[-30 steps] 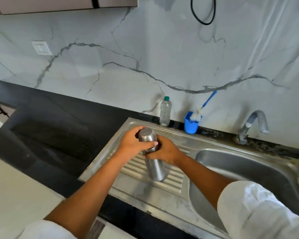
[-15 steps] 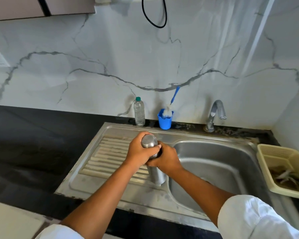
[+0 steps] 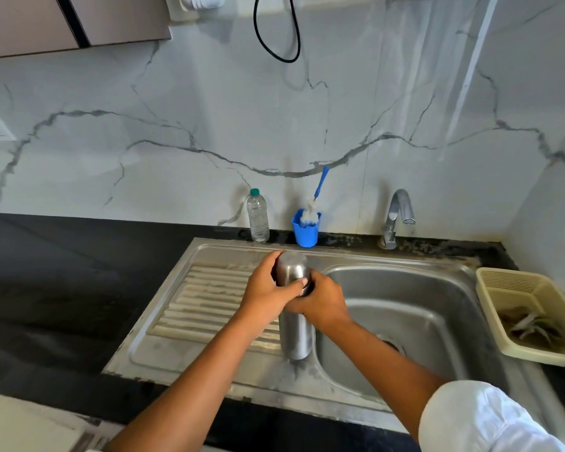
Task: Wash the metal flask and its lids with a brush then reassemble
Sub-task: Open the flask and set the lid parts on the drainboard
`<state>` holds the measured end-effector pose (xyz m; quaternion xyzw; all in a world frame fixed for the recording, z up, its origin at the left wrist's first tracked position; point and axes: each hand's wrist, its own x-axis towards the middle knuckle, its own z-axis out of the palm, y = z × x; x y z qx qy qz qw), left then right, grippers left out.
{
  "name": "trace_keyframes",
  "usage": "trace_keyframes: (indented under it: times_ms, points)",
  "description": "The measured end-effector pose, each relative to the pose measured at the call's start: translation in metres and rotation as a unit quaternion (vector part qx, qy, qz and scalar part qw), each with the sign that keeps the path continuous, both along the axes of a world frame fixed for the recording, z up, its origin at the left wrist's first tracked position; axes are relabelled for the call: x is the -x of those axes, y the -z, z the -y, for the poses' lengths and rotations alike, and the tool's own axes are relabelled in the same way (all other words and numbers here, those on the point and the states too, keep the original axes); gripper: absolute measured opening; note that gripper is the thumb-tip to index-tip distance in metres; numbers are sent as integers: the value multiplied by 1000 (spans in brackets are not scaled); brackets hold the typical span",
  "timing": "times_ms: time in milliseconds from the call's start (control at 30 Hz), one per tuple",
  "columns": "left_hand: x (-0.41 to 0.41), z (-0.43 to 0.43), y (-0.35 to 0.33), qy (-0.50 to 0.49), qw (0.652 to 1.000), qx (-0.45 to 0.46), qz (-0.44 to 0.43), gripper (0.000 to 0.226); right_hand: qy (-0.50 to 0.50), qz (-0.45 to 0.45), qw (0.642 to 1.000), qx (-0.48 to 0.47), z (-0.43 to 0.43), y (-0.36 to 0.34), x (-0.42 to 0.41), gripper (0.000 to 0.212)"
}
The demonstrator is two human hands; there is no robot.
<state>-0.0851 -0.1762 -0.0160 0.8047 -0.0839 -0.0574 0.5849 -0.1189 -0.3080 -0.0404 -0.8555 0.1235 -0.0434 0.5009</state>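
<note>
Standing upright on the ribbed drainboard of the steel sink, right at the lip of the basin, the metal flask shows only its lower body and its domed top. The left hand curls its fingers round the lid, with the thumb across the front; the fingertips behind the metal are out of sight. Just beneath it, the right hand wraps the flask's neck from the three o'clock side and covers the joint (whether the lid is seated or loosened cannot be told). At eleven o'clock from the flask a clear plastic bottle with a green cap stands by the wall. At twelve o'clock a blue cup holds the brush, bristles down, its blue handle slanting up toward the marble. The tap rises at one o'clock. At three o'clock a beige basket holds something dark and blurred, and its far side is cut off by the frame's edge.
</note>
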Motion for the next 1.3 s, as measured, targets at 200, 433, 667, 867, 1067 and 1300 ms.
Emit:
trace_keyframes:
  times_ms: [200, 433, 667, 867, 1067, 1300]
  points:
    - [12, 14, -10, -141, 989, 12, 46, 73, 0, 9, 996, 83, -9, -7, 8, 38]
    - [9, -6, -28, 65, 996, 41, -53, 57, -1, 38, 998, 57, 3, -17, 5, 70]
    - [11, -5, -28, -23, 996, 79, -29, 72, -11, 48, 997, 61, 2, -15, 8, 63]
    - [11, -6, -28, 31, 995, 78, -54, 66, -27, 48, 994, 93, 3, -14, 4, 72]
    - [5, -16, -25, 34, 997, 63, -34, 44, 2, 35, 999, 7, 7, -11, 3, 61]
    - [-2, -17, -18, 18, 1000, 1, 13, 65, -28, 48, 994, 93, 3, -6, 2, 72]
